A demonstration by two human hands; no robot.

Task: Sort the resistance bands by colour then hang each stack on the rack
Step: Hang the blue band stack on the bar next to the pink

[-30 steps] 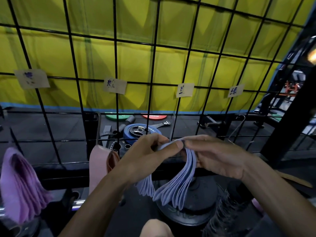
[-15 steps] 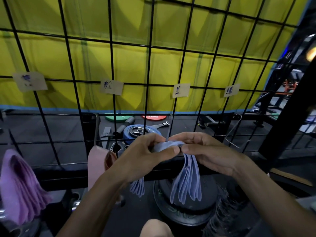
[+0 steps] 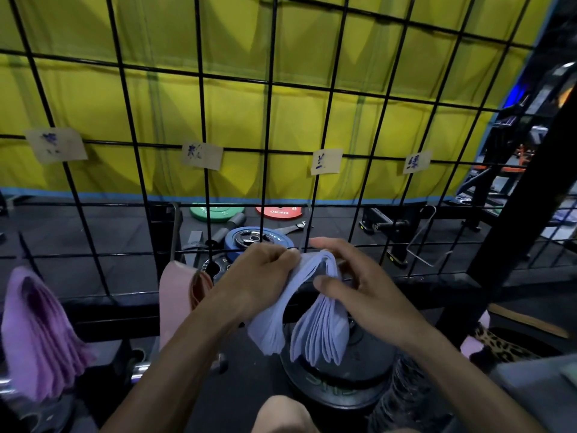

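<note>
A stack of pale blue resistance bands (image 3: 315, 326) hangs folded between both hands, its two ends drooping. My left hand (image 3: 259, 276) grips the stack's top from the left. My right hand (image 3: 352, 282) holds it from the right, thumb pressed on the near side, fingers over the fold. The stack sits in front of the black wire grid rack (image 3: 274, 151), below the third paper label (image 3: 326, 161). A purple stack (image 3: 37, 332) hangs at the far left and a pink stack (image 3: 179, 301) hangs on a hook beside my left forearm.
Four paper labels are clipped along the grid. An unused wire hook (image 3: 427, 242) juts out on the right. Behind the grid lie blue (image 3: 259, 240), green and red weight plates. A black plate stack (image 3: 337, 379) stands below the bands. A dark post (image 3: 527, 182) rises at right.
The blue stack has risen slightly toward the grid and its ends have spread apart. My right thumb has shifted lower onto the stack's near side.
</note>
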